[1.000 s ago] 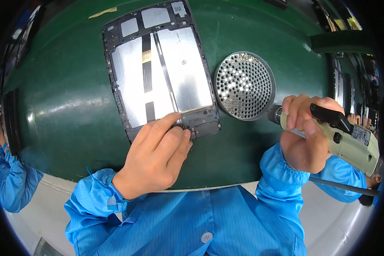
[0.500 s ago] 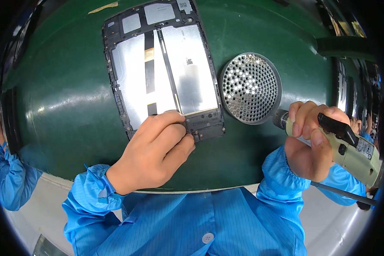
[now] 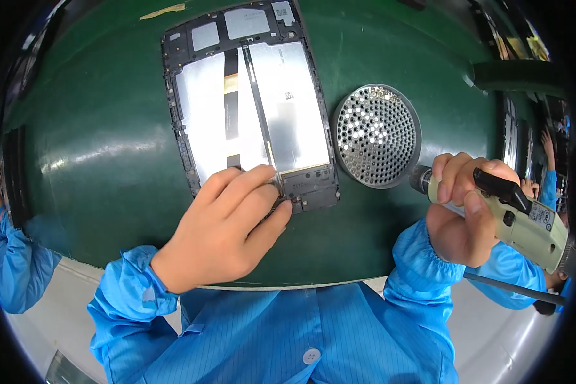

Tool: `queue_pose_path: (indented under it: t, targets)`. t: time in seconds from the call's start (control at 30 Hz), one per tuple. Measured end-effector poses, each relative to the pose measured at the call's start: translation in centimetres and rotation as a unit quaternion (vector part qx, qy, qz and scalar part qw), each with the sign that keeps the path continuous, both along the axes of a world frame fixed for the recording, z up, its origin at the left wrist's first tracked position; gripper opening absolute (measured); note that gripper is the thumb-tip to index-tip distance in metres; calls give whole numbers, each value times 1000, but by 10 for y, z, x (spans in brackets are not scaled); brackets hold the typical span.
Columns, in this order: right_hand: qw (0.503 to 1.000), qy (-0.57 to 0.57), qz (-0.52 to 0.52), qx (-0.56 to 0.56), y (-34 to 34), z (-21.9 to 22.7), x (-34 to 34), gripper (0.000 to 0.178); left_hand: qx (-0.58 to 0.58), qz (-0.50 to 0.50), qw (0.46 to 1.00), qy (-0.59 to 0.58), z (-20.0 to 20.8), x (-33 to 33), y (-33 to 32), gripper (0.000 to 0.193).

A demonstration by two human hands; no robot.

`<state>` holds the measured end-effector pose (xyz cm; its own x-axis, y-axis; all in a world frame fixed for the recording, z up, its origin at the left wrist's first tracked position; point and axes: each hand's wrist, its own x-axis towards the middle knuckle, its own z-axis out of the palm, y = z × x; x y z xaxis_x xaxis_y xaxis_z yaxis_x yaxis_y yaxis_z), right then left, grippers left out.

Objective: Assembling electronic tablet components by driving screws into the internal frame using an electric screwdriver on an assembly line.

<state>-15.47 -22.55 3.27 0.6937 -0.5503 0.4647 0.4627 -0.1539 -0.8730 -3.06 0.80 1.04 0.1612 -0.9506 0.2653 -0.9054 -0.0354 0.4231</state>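
Observation:
An opened tablet frame (image 3: 301, 128), black with silvery metal plates, a dark flat cable and a thin black strip, lies slightly tilted on the table. Over its lower edge, my left hand (image 3: 227, 227) is closed, with bent fingers close together on the frame; what lies under the fingertips is hidden. My right hand (image 3: 470, 205) is wrapped round a pale green electric screwdriver (image 3: 528, 233) with a black lever. Its knurled nose points left, at the lower right rim of a round grey screw tray (image 3: 418, 142). The tray is full of small holes, with shiny screws at its far side.
The green tabletop (image 3: 109, 173) curves toward me. A yellowish strip (image 3: 163, 11) lies at the far left. Dark panels stand along the right side (image 3: 515, 73). Other people in blue sleeves (image 3: 22, 275) are at the left and right edges.
The tablet frame appears slightly lower and to the right. My left hand's fingers have spread a little at its lower edge. The screwdriver remains in my right hand, almost unmoved.

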Motion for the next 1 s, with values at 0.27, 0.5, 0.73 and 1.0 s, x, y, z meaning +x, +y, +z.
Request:
queue_pose_path:
  t: [0.27,0.5,0.73,1.0]
  targets:
    - [997,-48,-60,28,-4,0,-7,32,114,199,965,-125,11,-7,13,52]
    - [994,-65,-84,35,-9,1,-11,30,43,248,947,-198,0,112,-9,42]
    - [993,-91,-76,28,-18,-7,-6,34,43,268,919,-286,14,221,-89,53]
    - [986,-65,-129,81,-16,-17,-9,31,-53,125,985,-105,-15,216,-209,67]
